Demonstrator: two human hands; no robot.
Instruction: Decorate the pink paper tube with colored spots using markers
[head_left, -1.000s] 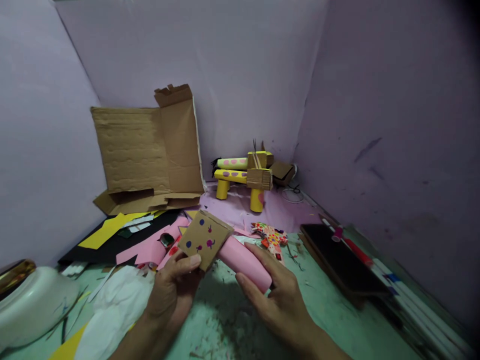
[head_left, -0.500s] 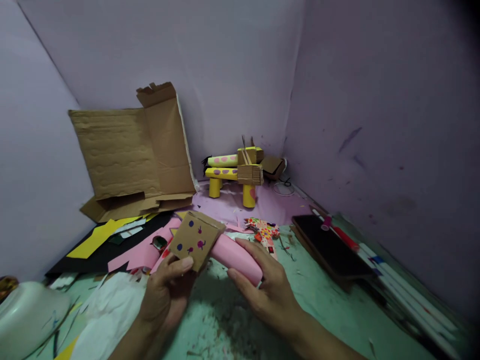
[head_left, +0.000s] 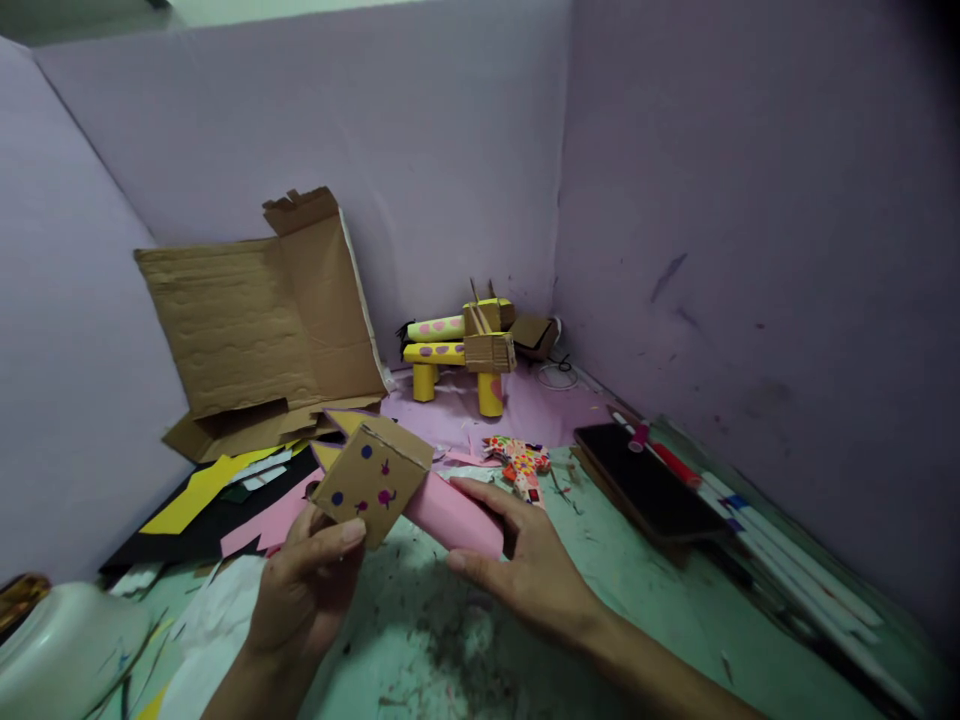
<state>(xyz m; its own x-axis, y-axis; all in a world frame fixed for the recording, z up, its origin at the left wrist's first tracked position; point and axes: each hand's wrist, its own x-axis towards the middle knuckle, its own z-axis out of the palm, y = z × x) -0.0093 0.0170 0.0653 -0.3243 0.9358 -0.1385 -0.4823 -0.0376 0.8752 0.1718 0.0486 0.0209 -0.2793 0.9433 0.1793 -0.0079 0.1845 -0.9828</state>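
A brown cardboard box piece (head_left: 375, 478) with blue and magenta dots and pointed yellow shapes on its far left edge is gripped by my left hand (head_left: 311, 575), thumb on its near corner. Joined or pressed against its right side is a pink paper tube (head_left: 456, 518). My right hand (head_left: 525, 560) holds this tube, thumb on the near side and fingers over the far side. Both pieces are tilted above the green table (head_left: 450, 650).
Yellow spotted cardboard animals (head_left: 457, 345) stand at the back. Opened cardboard (head_left: 255, 320) leans on the left wall. Coloured paper (head_left: 191, 495) and a white container (head_left: 67, 640) lie left; a patterned cutout (head_left: 519, 462), black tablet-like slab (head_left: 649, 480) and markers (head_left: 795, 560) lie right.
Both hands have moved slightly left with the box piece and tube. The pointed yellow shapes on the box piece show more. The camera view has shifted.
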